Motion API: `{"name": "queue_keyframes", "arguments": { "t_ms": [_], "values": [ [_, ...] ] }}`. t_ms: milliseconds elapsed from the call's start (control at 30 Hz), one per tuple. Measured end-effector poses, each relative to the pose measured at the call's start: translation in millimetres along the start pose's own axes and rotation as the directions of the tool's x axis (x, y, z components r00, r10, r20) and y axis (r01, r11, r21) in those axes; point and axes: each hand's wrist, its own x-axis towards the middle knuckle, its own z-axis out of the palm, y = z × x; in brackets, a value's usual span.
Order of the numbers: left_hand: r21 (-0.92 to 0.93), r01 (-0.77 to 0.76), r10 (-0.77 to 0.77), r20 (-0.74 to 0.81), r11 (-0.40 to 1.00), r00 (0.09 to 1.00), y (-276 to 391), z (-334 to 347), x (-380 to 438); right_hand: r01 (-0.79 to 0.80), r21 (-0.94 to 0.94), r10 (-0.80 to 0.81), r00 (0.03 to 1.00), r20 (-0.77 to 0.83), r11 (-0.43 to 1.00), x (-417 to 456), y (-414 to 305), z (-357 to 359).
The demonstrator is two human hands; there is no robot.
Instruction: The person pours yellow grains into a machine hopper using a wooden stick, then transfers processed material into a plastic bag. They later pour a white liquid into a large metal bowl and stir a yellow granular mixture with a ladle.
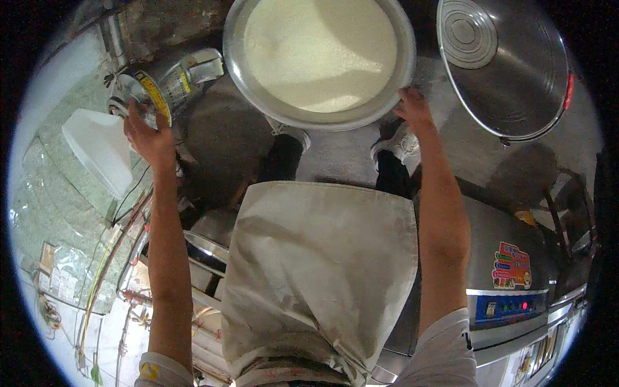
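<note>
A wide metal basin (233, 72) stands on the floor in front of my feet. Inside it is a pale, fine-grained mass (319, 53) that looks like rice, partly under shadow. My right hand (413, 109) is at the basin's near right rim, fingers slightly bent; whether they touch the metal is unclear. Off to the left, my left hand (151, 138) reaches over a metal machine (176, 87) with yellow labels, its fingers apart near a round fitting (118, 105). Contact there cannot be made out. Beside that hand sits a white plastic hopper or scoop (99, 147).
A large steel pot (522, 82) with a red-sleeved handle is at the upper right. Below it is a metal appliance (503, 227) with a blue control panel (510, 308) and a lit red lamp. Pipes and cables (128, 290) run along the left wall. My apron (319, 251) hangs in front.
</note>
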Motion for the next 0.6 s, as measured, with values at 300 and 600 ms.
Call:
{"name": "queue_keyframes", "arguments": {
  "t_ms": [300, 600],
  "values": [
    [-0.036, -0.096, 0.093, -0.073, 0.995, 0.993, 38, -1, -13, -0.17, 0.338, 0.174, 0.985, 0.02, 0.925, -17, -19, -26],
    [-0.076, -0.028, 0.028, 0.007, 0.997, 1.0, 89, -1, -23, -0.432, 0.74, 0.497, 0.854, 0.152, 0.516, -24, -76, -57]
  ]
}}
